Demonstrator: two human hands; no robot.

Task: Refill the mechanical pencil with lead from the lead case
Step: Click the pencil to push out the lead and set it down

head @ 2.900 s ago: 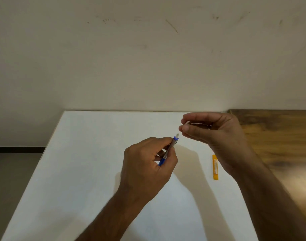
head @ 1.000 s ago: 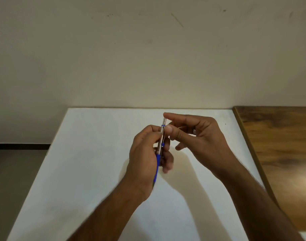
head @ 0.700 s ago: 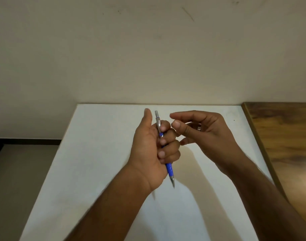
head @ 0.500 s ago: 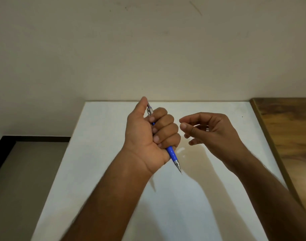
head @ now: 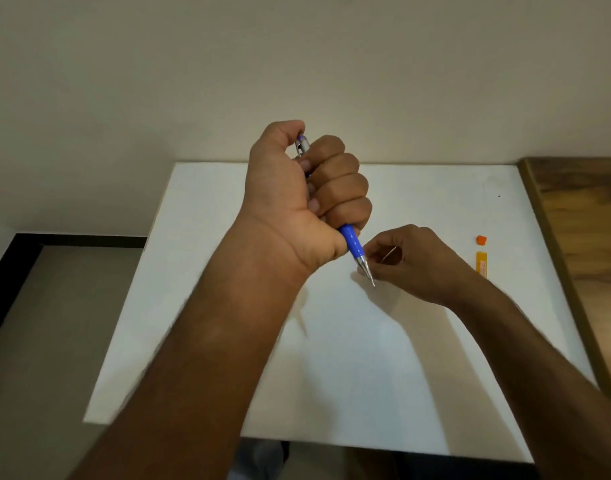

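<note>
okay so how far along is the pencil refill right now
Done: the lead case lies opened on the white table, its orange cap beside it. In hand: the left hand fists the mechanical pencil, thumb on its top, tip down by the right hand. Whether lead is loaded can't be seen. Left: recapping the case.

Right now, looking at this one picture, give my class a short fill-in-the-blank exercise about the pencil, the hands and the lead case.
1. The left hand grips the mechanical pencil in a closed ____.
2. The pencil's metal tip points toward the ____ hand.
3. The lead case on the white table is coloured ____.
4. Its small cap lies ____ the case.

Missing words: fist; right; orange; off
</note>
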